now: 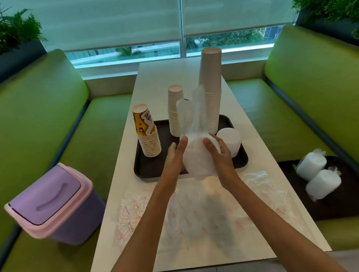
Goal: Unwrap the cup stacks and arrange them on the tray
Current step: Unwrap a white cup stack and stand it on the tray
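I hold a white cup stack (198, 158) in clear plastic wrap between both hands, just above the near edge of the dark tray (149, 169). My left hand (176, 155) presses its left side with straight fingers. My right hand (219, 152) curls round its right side. The loose wrap (191, 113) sticks up above the stack. On the tray stand a yellow patterned cup stack (146, 131), a short white paper cup stack (175, 110), a tall brown cup stack (211, 91) and an unwrapped white cup stack (230, 140).
Empty clear wrappers with red print (200, 208) lie on the white table (155, 78) near me. A purple swing-lid bin (51, 204) sits on the left green bench. Two wrapped white stacks (317, 175) lie on a second dark tray (348, 198) on the right bench.
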Tool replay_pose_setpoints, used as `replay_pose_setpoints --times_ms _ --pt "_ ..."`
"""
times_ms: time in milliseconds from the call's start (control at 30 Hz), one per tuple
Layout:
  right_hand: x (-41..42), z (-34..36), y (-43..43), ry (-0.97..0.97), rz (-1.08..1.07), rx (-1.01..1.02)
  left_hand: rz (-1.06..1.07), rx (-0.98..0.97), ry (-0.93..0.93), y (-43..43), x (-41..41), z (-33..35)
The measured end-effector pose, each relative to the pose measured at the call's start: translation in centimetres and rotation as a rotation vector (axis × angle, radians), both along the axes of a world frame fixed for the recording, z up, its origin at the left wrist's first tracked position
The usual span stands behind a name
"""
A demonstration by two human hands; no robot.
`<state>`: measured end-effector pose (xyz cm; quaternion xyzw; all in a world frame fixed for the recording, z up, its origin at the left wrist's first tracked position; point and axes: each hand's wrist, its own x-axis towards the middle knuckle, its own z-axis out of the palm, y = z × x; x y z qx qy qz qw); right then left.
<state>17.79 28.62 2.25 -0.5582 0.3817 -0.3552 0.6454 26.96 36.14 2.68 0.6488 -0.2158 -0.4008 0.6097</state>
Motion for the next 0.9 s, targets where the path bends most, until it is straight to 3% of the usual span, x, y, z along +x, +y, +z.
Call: replay_pose_setpoints --times_ms 100,167,300,467,567,767,900 --pt "0.2 0.3 0.3 0.007 0.048 -0.062 0.044 -0.025 -0.081 -0.4 -0.6 0.7" --pt "0.4 0.7 0.5 -0.024 0.028 0.002 0.112 -0.051 -0.089 -0.6 -1.3 0.5" --pt "1.3 1.0 1.8 -0.264 -0.057 0.171 0.326 -0.129 -0.018 -1.2 -2.6 -0.1" --pt "0.7 -2.3 4.5 -0.190 0.068 0.221 0.465 -0.179 0.021 -1.4 -3.0 0.1" --pt "-0.7 -3.3 5.8 0.015 0.292 0.142 0.464 -0.189 -0.033 -1.3 -3.4 0.7" --pt "-1.6 0.7 -0.4 -0.132 0.008 0.141 0.241 -0.112 -0.226 -0.9 -1.6 0.2" --pt "0.6 2.8 -2.6 -0.137 0.030 0.200 0.242 -0.139 -0.244 -2.5 -3.4 1.2"
